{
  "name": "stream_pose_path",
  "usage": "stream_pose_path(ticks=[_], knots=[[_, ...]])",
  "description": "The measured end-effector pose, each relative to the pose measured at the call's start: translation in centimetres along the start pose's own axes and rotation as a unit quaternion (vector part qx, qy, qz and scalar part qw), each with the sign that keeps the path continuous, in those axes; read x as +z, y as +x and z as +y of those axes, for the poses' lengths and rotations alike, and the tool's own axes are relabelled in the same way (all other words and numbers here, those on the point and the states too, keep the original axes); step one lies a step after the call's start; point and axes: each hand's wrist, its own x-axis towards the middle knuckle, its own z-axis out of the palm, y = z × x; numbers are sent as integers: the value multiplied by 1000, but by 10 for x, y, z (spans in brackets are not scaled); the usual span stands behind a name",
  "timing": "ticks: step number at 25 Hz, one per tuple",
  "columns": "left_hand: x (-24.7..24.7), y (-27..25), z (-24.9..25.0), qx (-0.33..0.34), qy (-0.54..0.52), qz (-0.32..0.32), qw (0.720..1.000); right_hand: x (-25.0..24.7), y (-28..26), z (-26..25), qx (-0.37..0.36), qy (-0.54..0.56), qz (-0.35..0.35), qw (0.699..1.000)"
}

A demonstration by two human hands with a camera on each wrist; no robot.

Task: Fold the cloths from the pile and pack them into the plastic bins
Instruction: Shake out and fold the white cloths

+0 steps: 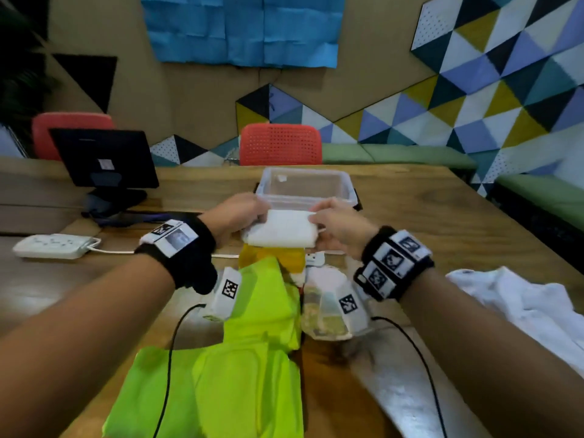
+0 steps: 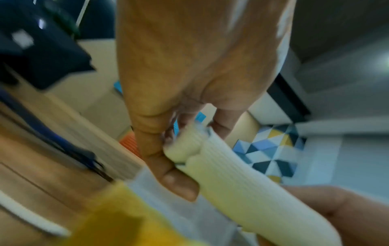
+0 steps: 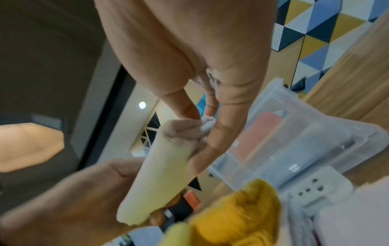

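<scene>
Folded white cloth (image 1: 282, 228), long axis left-right, pinched at each end by left hand (image 1: 235, 213) and right hand (image 1: 341, 226) fingers

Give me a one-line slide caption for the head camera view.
Both hands, left and right, hold a folded white cloth in front of a clear plastic bin, above bright green cloths.

You see a ribbed, matt white cloth (image 1: 282, 229), a clear glossy plastic bin (image 1: 303, 184) and a grained wooden worktop (image 1: 442, 210).
</scene>
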Motion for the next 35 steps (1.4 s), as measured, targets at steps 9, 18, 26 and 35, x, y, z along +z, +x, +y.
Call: stream_pose_path(ticks=[9,18,26,35], knots=[[-24,33,-48,25,39,43,998,28,53,21,-31,-174,42,983],[-18,33,-63,121,263,-44,956,15,50,33,-138,-491,22,860],[-3,30,-114,136,408,-129,894,39,31,76,-135,-727,32,672],[-1,17,-74,149,343,-39,927,28,24,52,-152,-638,48,753]])
